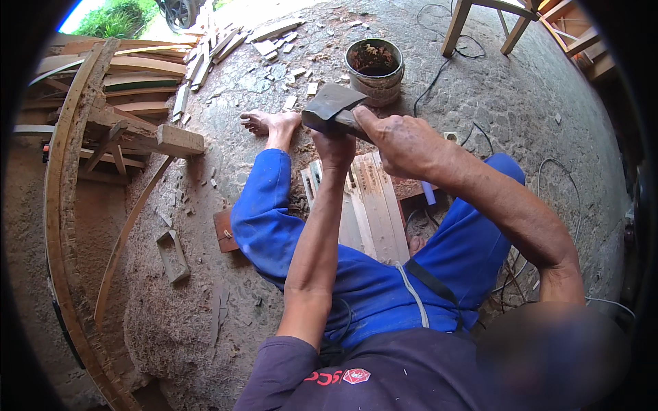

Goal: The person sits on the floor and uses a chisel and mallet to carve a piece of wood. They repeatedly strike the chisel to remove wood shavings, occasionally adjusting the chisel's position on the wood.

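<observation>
My right hand (404, 140) is closed round the wooden handle of a hatchet, raised in front of me. The broad grey hatchet head (334, 103) points to the left. Directly beneath that head is my left hand (334, 149), curled like a fist. The hatchet head hides its fingertips and whatever they grip. Below both hands, between my legs, lie pale wooden boards (373, 198) side by side. A worn bucket (377, 85) with a stained inside stands just beyond the hatchet.
Curved timber ribs (65, 171) and a squared beam (179, 140) stand at the left. Wood offcuts (267, 46) litter the far floor. A small trough-like wooden piece (173, 259) lies left of my leg. A wooden stool (458, 27) and loose cables (435, 85) are at the far right.
</observation>
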Demonstrator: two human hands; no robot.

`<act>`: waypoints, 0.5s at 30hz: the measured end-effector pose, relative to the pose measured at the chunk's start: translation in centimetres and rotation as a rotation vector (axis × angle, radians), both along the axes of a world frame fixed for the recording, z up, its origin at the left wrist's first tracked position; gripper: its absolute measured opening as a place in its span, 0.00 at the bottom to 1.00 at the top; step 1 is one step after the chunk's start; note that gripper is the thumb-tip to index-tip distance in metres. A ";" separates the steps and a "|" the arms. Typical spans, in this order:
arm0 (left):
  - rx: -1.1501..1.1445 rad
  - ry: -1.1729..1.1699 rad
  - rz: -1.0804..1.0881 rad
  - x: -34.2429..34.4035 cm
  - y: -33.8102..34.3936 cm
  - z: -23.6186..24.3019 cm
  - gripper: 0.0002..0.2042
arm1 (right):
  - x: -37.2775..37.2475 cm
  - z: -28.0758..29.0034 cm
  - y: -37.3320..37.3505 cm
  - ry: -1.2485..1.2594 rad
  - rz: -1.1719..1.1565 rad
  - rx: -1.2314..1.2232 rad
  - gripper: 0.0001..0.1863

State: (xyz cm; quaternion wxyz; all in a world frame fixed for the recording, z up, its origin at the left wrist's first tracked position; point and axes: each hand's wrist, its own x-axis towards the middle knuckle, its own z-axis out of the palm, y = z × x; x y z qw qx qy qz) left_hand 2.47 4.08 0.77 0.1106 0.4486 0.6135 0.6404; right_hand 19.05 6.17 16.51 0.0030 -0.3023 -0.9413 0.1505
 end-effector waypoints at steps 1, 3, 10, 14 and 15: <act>0.036 0.010 -0.018 1.2 -1.8 1.4 0.10 | 1.0 0.9 0.6 -0.015 -0.004 -0.111 0.26; 0.019 0.096 -0.006 2.8 -4.4 1.3 0.11 | 3.1 2.6 -0.3 0.025 -0.011 -0.250 0.28; -0.146 -0.295 0.050 -3.9 5.2 0.7 0.09 | 0.1 7.5 0.6 0.484 0.023 -0.229 0.31; -0.044 -0.453 0.015 -3.3 6.8 -2.4 0.11 | -2.3 6.4 3.1 0.435 -0.113 -0.089 0.23; -0.093 -0.435 0.003 -2.4 5.7 -1.5 0.10 | -2.1 5.5 3.3 0.180 -0.095 -0.072 0.24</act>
